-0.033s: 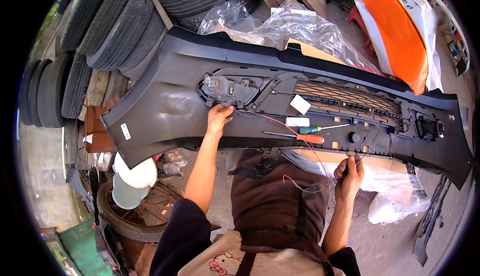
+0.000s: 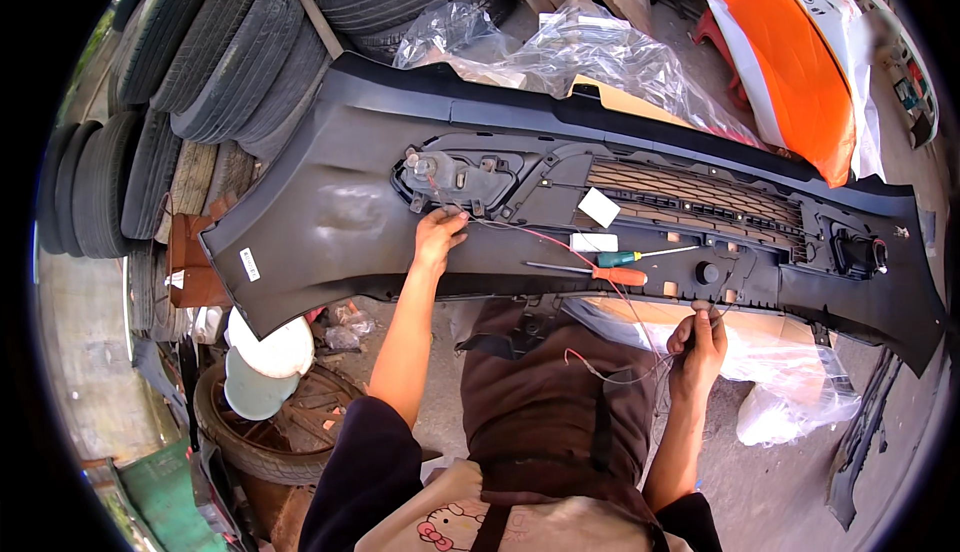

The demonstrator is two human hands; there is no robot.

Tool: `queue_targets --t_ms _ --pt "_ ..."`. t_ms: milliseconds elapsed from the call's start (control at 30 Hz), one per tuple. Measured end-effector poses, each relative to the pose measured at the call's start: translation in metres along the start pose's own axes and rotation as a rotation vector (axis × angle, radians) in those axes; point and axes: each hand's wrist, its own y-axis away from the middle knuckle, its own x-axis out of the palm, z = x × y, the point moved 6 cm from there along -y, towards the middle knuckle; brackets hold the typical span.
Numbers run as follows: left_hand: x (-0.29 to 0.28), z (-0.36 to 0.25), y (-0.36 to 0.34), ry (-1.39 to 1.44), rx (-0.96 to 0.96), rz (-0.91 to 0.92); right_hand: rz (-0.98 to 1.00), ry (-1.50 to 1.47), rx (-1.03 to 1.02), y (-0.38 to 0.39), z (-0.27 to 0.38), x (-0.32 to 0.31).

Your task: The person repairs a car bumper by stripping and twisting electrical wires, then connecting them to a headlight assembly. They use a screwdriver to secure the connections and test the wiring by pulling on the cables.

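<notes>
A black car bumper lies inside-face up across the view before me. At its left lamp opening, a fog lamp is fitted, and a thin red wire runs from it. My left hand pinches that wire just below the lamp. By the bumper's near edge, my right hand is closed around the bunched wiring; its far ends are partly hidden by the fingers. A loose wire end dangles over my lap. Between the hands, an orange-handled screwdriver and a green-handled screwdriver rest on the bumper.
Stacked tyres fill the far left. A wheel lies below a white round lid. Clear plastic wrap lies beyond the bumper, near an orange panel. A black trim strip is on the ground at right.
</notes>
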Motion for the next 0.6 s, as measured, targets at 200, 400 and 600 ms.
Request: queue_targets --t_ms 200,400,600 --pt "0.009 0.013 0.004 0.158 -0.045 0.038 -0.008 0.0 0.003 -0.001 -0.001 0.0" --pt "0.015 0.012 0.012 0.236 -0.062 0.098 0.004 0.009 0.007 -0.003 -0.002 0.002" --pt "0.017 0.015 0.015 0.293 -0.078 0.126 0.005 0.008 0.011 -0.003 -0.004 0.004"
